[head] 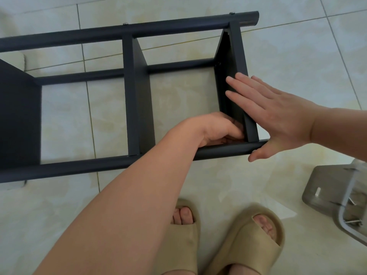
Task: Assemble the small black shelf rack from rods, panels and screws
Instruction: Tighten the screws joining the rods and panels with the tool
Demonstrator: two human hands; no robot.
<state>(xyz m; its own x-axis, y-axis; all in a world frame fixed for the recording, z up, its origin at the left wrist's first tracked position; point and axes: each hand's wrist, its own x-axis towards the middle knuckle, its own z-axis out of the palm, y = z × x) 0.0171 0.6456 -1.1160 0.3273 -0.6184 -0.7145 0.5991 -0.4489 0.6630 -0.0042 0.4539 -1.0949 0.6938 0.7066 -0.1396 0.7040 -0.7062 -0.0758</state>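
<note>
The black shelf rack [137, 96] lies on its side on the tiled floor, its rods running left to right and its panels standing across them. My right hand [274, 118] lies flat with straight fingers against the outer face of the rightmost panel [236, 62], thumb under the near rod [222, 150]. My left hand [214, 130] reaches inside the rack, fingers curled at the corner where that panel meets the near rod. What the fingers pinch is hidden. Two screw heads [125, 23] show on the far rod.
A grey container [329, 187] holding small metal screws sits on the floor at the right. My feet in beige slippers [256, 235] stand just in front of the rack. Pale floor tiles surround everything.
</note>
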